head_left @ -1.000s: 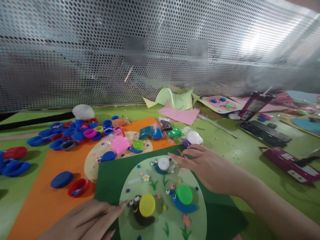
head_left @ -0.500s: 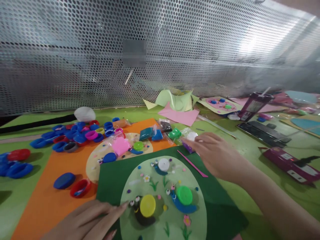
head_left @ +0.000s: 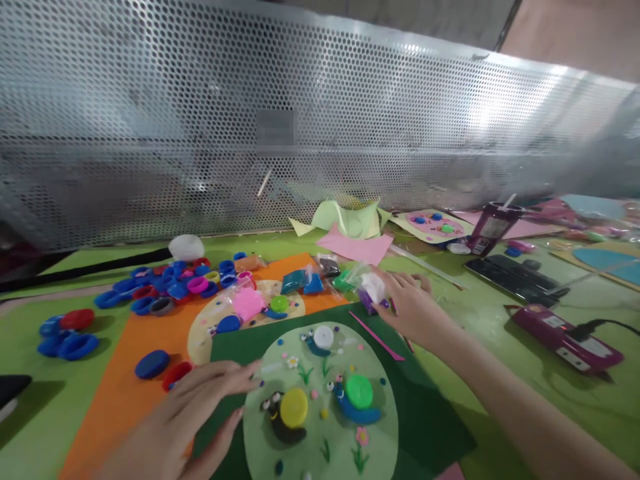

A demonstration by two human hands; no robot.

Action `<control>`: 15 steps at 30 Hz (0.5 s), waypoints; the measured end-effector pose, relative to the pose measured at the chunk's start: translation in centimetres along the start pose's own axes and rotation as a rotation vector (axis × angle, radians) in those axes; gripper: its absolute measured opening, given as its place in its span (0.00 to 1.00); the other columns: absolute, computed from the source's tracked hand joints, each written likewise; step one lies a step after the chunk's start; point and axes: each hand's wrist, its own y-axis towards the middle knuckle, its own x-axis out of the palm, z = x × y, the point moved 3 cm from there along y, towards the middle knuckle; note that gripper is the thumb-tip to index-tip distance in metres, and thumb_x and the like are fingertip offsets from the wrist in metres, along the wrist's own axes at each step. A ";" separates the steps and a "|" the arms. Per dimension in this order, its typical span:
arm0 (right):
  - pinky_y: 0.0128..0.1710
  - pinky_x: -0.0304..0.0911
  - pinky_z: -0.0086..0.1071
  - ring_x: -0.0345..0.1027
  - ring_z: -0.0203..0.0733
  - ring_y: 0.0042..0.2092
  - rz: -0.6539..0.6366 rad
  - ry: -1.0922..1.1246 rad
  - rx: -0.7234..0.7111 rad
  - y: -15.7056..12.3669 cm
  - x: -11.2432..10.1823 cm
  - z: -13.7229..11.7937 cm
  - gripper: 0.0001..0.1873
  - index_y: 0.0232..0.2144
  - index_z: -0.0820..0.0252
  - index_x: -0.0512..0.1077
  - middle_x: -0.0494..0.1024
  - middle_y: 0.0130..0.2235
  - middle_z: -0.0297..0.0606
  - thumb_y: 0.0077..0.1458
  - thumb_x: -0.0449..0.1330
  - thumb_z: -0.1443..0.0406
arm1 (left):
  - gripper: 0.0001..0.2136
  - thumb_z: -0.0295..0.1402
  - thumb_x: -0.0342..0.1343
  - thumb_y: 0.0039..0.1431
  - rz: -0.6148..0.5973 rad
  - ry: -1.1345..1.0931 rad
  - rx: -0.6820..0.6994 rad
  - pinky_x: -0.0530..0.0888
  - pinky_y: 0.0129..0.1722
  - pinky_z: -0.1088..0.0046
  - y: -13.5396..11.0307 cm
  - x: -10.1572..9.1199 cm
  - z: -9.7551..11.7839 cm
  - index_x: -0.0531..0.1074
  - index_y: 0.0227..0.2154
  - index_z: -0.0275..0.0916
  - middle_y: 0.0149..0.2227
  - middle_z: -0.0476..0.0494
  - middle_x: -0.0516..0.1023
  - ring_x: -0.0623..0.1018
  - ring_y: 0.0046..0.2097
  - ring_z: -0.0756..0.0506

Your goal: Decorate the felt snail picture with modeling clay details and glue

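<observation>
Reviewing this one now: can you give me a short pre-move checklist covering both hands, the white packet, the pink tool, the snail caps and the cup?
1. Right hand at the white packet: ok, fingertips are there.
2. White packet firmly gripped: cannot tell, fingers hide the contact.
3. Left hand pressing the pale green oval: cannot tell; its fingertips are at the left edge.
4. Pink tool clear of both hands: ok, it lies on the dark green sheet.
5. White, yellow and green caps on the three snails: ok.
6. Cup away from hands: ok.
</observation>
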 end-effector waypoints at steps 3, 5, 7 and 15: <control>0.52 0.53 0.51 0.63 0.50 0.52 0.032 0.099 -0.121 -0.7 -1.0 -1.3 0.31 0.61 0.55 0.48 0.71 0.51 0.47 0.57 0.51 0.63 | 0.15 0.34 0.50 0.57 0.058 -0.054 -0.015 0.72 0.48 0.65 2.8 -0.9 1.8 0.65 0.49 0.47 0.47 0.45 0.76 0.74 0.51 0.41; 0.52 0.56 0.47 0.63 0.48 0.53 0.023 0.161 -0.225 -1.2 -1.2 -2.2 0.31 0.61 0.53 0.47 0.70 0.52 0.45 0.57 0.52 0.63 | 0.12 0.33 0.50 0.59 0.087 -0.101 -0.037 0.69 0.52 0.63 5.1 -1.3 3.2 0.66 0.46 0.45 0.49 0.43 0.74 0.71 0.54 0.40; 0.51 0.57 0.46 0.61 0.48 0.54 0.008 0.218 -0.325 -1.7 -1.3 -2.9 0.31 0.61 0.52 0.48 0.70 0.52 0.45 0.57 0.52 0.65 | 0.13 0.32 0.49 0.60 0.085 -0.218 -0.049 0.66 0.54 0.63 7.4 -1.4 4.5 0.64 0.48 0.43 0.46 0.44 0.75 0.71 0.54 0.42; 0.51 0.60 0.45 0.60 0.47 0.55 -0.006 0.275 -0.451 -2.2 -1.6 -3.9 0.27 0.58 0.57 0.53 0.69 0.52 0.48 0.56 0.53 0.69 | 0.30 0.32 0.54 0.59 0.027 -0.518 -0.064 0.67 0.50 0.66 10.8 0.1 6.3 0.46 0.61 0.44 0.35 0.50 0.80 0.73 0.49 0.44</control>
